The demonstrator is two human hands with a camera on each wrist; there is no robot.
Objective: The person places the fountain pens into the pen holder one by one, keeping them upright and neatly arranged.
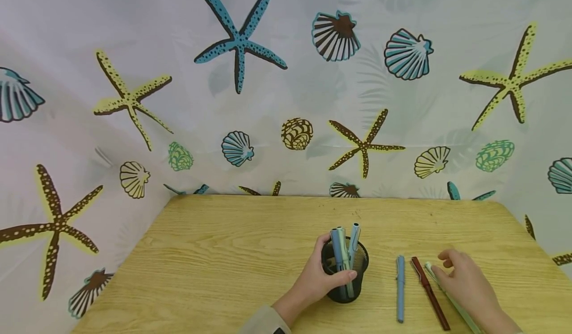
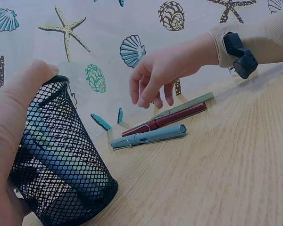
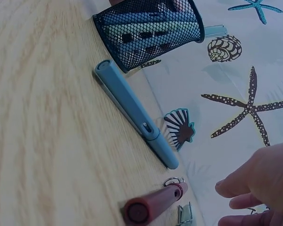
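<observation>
**Pens on the tabletop, cup in hand**

Nearest lay three pens side by side on the pale wooden tabletop (image 1: 223, 254): a blue-grey capped pen (image 1: 400, 288), a dark red pen (image 1: 430, 292) just beside it, and a light green pen (image 1: 451, 299) partly under the right hand (image 1: 466, 280). That hand hovered over the green pen, its fingers (image 2: 148, 92) loosely bent and apart, gripping nothing. To its left, the left hand (image 1: 319, 279) wrapped thumb and fingers round a black wire-mesh pen cup (image 1: 345, 274), which stood on the tabletop holding blue and pale green pens (image 1: 345, 247). Behind hung a white curtain printed with starfish and shells (image 1: 286, 76).
</observation>
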